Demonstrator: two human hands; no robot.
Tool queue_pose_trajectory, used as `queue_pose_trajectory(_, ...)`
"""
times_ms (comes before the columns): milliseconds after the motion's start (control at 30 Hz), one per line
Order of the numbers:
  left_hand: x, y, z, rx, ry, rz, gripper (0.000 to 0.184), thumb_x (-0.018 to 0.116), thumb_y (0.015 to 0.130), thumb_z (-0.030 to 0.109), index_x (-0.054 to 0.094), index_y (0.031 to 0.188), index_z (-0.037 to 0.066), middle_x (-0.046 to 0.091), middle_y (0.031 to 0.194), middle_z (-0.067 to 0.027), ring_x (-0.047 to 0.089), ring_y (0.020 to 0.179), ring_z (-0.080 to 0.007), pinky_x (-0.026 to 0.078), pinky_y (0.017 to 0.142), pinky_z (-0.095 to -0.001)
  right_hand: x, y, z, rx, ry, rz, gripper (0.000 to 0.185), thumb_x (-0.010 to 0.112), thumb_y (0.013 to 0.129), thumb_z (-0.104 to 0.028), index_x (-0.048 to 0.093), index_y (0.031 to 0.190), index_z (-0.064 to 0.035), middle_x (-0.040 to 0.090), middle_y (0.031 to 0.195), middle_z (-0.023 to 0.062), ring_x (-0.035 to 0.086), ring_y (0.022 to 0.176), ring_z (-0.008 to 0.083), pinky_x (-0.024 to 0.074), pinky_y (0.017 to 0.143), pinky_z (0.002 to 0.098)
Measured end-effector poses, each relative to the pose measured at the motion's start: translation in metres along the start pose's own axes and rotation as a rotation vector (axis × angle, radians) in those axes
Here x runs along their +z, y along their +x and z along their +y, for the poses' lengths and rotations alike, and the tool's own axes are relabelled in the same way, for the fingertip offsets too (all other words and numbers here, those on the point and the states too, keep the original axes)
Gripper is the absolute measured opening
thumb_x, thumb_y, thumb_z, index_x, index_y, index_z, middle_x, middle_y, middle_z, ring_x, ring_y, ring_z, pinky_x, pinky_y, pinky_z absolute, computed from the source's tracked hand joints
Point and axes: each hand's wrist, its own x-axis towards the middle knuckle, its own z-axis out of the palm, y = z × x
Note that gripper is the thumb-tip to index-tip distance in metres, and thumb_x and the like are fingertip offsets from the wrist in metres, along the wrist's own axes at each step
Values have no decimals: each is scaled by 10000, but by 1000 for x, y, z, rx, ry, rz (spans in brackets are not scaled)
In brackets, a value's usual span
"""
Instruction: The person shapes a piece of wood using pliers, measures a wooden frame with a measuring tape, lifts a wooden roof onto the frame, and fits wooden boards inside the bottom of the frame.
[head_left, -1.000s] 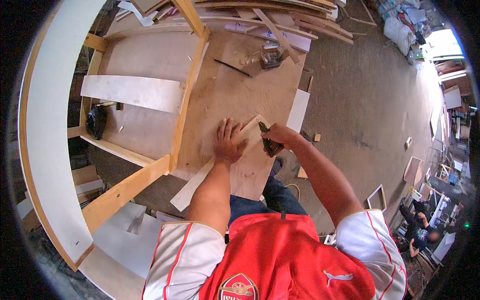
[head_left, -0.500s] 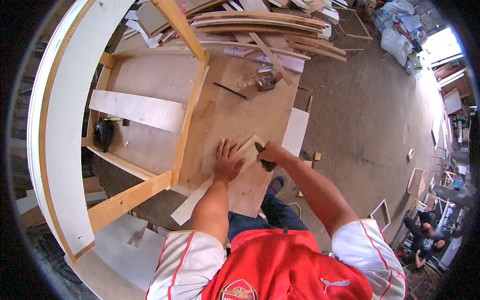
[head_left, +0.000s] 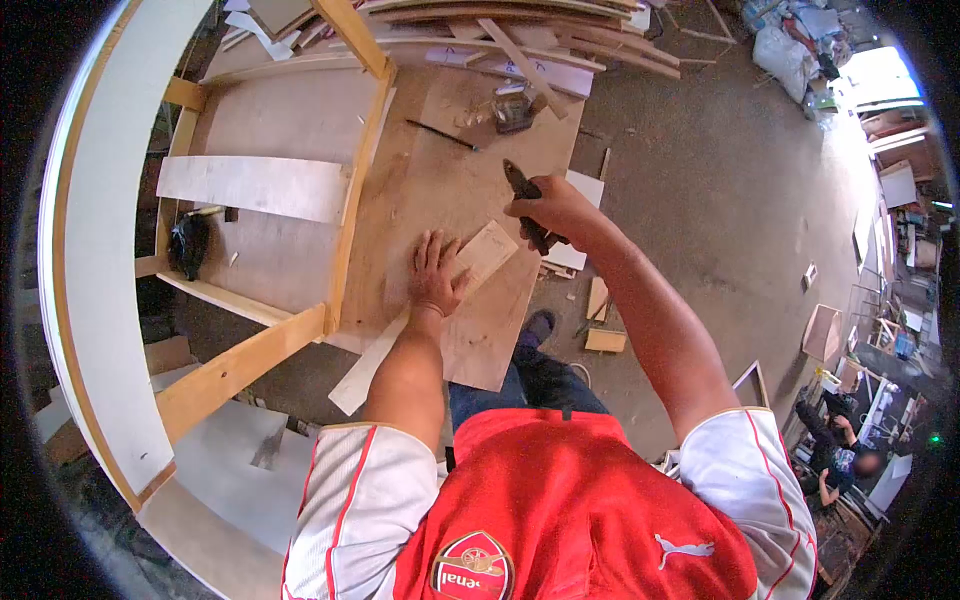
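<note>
My left hand (head_left: 436, 278) lies flat with fingers spread on a pale wooden strip (head_left: 486, 254), which runs diagonally over the plywood worktop (head_left: 395, 200). Part of the strip is hidden beneath that hand and forearm. My right hand (head_left: 562, 212) is closed around a dark, elongated hand tool (head_left: 517, 182) whose exact kind I cannot make out. The tool is raised beyond the strip's far end, apart from it. Farther up the worktop lie a thin dark stick (head_left: 443, 134) like a pencil and a small clear container (head_left: 513, 112).
A wooden frame (head_left: 255, 376) with a long white panel (head_left: 110, 260) stands at left. Stacked boards (head_left: 480, 18) lie at the far end. Wood offcuts (head_left: 604, 340) are on the floor beside my foot (head_left: 538, 326). Another person (head_left: 845, 460) is at lower right.
My right hand has lifted the dark tool off the strip's end and moved it up and away. The left hand stays on the strip. The view has shifted slightly.
</note>
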Motion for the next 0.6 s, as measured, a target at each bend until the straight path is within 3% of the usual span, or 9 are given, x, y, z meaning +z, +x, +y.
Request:
queue_pose_trajectory(100, -2, 2, -1, -10, -13, -12, 663, 631, 892, 487, 490, 1461, 176, 346, 1583, -150, 252, 1482, -398, 196, 1196, -577, -4, 32, 25, -89, -367, 81, 270, 738, 851, -101, 614, 1039, 47, 667, 721, 104, 656, 570, 180, 517, 450, 350)
queue_pose_trajectory(167, -3, 0, -4, -18, -34, -48, 668, 627, 894, 501, 488, 1462, 180, 342, 1585, -153, 243, 1486, -405, 188, 1194, -589, 5, 75, 66, -220, -664, 148, 333, 719, 787, -65, 609, 1079, 52, 702, 815, 171, 712, 766, 296, 565, 662, 423)
queue_pose_trajectory(200, -1, 1, -6, -18, -49, -71, 671, 622, 896, 508, 485, 1465, 181, 339, 1586, -156, 238, 1488, -409, 184, 1193, -596, 17, 79, 60, 36, -550, 93, 359, 703, 792, -100, 610, 1111, 36, 706, 894, 239, 706, 897, 386, 553, 798, 472)
queue_pose_trajectory(233, 1, 2, -9, -16, -63, -92, 674, 618, 898, 515, 482, 1467, 181, 336, 1588, -159, 232, 1490, -413, 179, 1192, -602, 28, 93, 73, -81, -790, 187, 323, 642, 823, -128, 609, 1108, 20, 689, 933, 285, 693, 936, 430, 538, 823, 514)
queue_pose_trajectory(300, 8, -2, -14, -12, -72, -74, 680, 592, 911, 539, 460, 1484, 196, 302, 1607, -167, 209, 1496, -433, 172, 1185, -624, 49, 100, 67, -21, -661, 199, 264, 557, 869, -125, 615, 1093, 2, 681, 966, 289, 668, 974, 462, 525, 836, 539)
queue_pose_trajectory(400, 4, -2, -9, -35, -73, -116, 660, 576, 921, 544, 454, 1497, 244, 267, 1616, -203, 198, 1494, -451, 173, 1179, -639, 69, 117, 72, -145, -793, 311, 267, 509, 888, -108, 625, 1112, -19, 677, 996, 277, 661, 986, 461, 521, 838, 543)
queue_pose_trajectory(600, 2, 21, -5, -86, -11, -47, 653, 626, 917, 463, 453, 1503, 235, 277, 1603, -224, 229, 1483, -454, 197, 1175, -634, 81, 137, 70, -276, -832, 385, 302, 532, 883, -100, 633, 1163, -52, 666, 1055, 263, 644, 995, 458, 521, 848, 535)
